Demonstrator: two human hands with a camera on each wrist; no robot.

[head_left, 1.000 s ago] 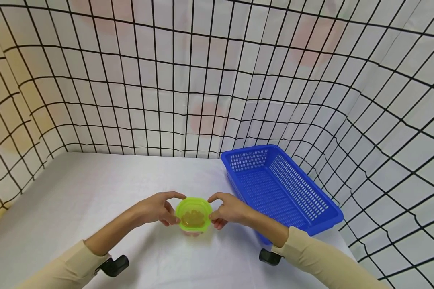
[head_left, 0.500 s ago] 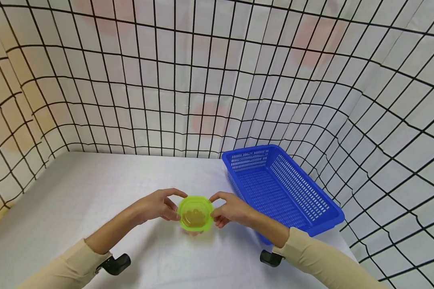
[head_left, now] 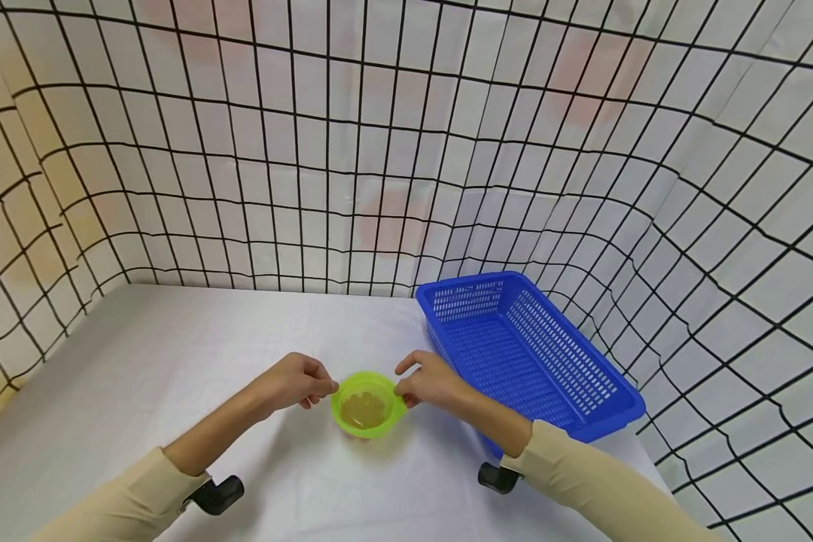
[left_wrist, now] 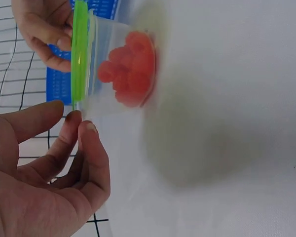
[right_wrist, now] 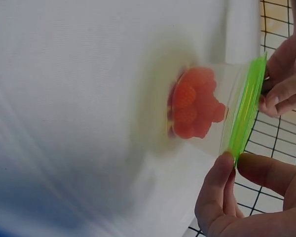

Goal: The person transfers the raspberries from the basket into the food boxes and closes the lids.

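A clear plastic food container with red berry-like pieces (left_wrist: 130,69) inside stands upright on the white tabletop. On top sits a translucent yellow-green lid (head_left: 367,405), with a tab out at its right side. My left hand (head_left: 302,382) is at the lid's left edge, its thumb and fingertips pinching the rim. From the right, my right hand (head_left: 430,382) pinches the lid's edge between thumb and finger, which the right wrist view shows closely. Its index finger (head_left: 406,363) arches above the rim in the head view. Through the lid the contents look yellowish.
A blue perforated plastic basket (head_left: 515,354) stands right of the container, close behind my right forearm. Black wire mesh (head_left: 393,158) rises at the back and both sides, with white sheeting behind it. White cloth (head_left: 196,346) covers the table.
My left index finger has drawn in from the lid's far corner to its left edge. My right index finger has lifted off the far rim. The lid's tab now points right.
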